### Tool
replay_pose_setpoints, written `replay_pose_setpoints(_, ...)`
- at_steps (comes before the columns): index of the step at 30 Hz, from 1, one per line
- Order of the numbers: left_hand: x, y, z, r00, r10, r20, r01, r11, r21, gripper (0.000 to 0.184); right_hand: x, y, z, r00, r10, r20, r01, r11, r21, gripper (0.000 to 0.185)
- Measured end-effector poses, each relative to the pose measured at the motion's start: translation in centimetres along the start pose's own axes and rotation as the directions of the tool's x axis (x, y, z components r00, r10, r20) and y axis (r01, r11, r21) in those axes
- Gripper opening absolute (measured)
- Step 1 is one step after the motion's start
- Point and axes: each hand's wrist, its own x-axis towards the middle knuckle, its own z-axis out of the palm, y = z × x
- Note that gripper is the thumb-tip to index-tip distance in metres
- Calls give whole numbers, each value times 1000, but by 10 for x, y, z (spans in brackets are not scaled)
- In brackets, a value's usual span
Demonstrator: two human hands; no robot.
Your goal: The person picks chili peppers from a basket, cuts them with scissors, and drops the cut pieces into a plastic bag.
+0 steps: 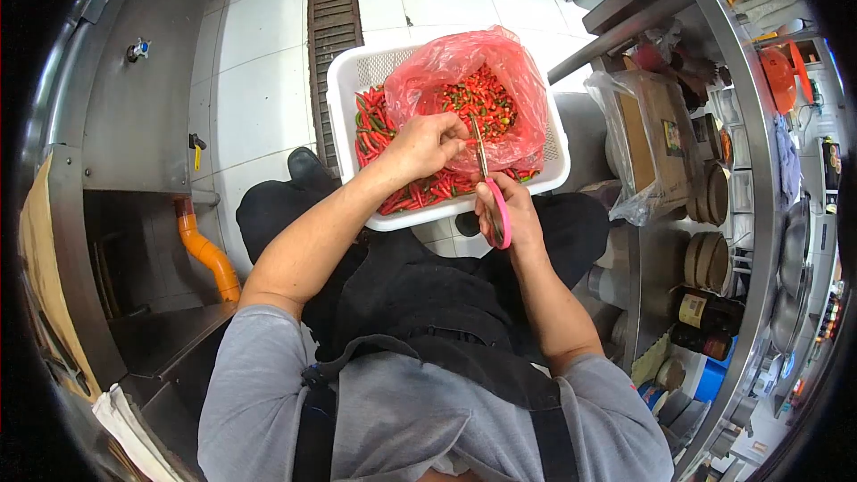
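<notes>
My right hand (pixel 513 210) grips a pair of scissors (pixel 502 214) with pink handles, its blades pointing away from me over a red plastic bag (pixel 415 80). My left hand (pixel 428 145) is closed in a pinch beside the blades; what its fingertips hold is too small to make out. The bag's mouth gapes, showing many cut red and green chili pieces (pixel 486 103) inside. It rests in a white plastic basket (pixel 558 165), on top of whole chili peppers (pixel 370 125), mostly red with some green. The basket sits in front of my knees.
A floor drain grate (pixel 332 18) runs along white tiles (pixel 259 45) beyond the basket. On the left stand a steel cabinet (pixel 134 98) and an orange pipe (pixel 205 250). To the right, a steel rack (pixel 647 277) holds bottles, containers and a plastic-wrapped cardboard box (pixel 656 138).
</notes>
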Motion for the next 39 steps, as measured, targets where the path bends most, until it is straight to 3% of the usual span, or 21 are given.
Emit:
replay_pose_setpoints(2,2,4,-3,995,-102,-2,102,995,-25,14,1,11,-6,1000,3,-19,-2,999,45,33)
replay_pose_setpoints(15,9,1,11,1000,-25,17,27,992,-122,12,3,7,-8,994,-92,53,89,995,41,46)
replay_pose_setpoints(24,12,-1,11,1000,24,2,-24,1000,-7,12,11,4,-2,998,-60,-7,60,997,55,35)
replay_pose_setpoints(26,13,-2,12,998,51,-32,-49,997,67,12,11,0,-2,999,25,-46,-24,1000,17,33)
replay_pose_setpoints(30,19,-7,10,997,21,-77,-10,991,131,12,12,5,-6,997,21,-71,-23,999,-27,33)
replay_pose_setpoints(32,23,-17,9,906,387,-171,-318,890,327,16,3,0,-4,989,16,-146,-8,998,55,34)
replay_pose_setpoints(34,23,-10,-2,895,411,-171,-346,884,313,18,0,9,-11,989,-26,-144,42,993,106,34)
replay_pose_setpoints(36,15,2,-16,965,250,-83,-213,925,315,15,-10,8,-16,985,-15,-172,35,993,115,34)
replay_pose_setpoints(38,5,-1,-25,970,241,-24,-220,921,321,14,-20,8,-22,987,-26,-158,47,990,131,33)
replay_pose_setpoints(39,1,-3,-28,983,132,125,-172,900,401,16,-22,11,-25,987,-26,-160,46,991,124,34)
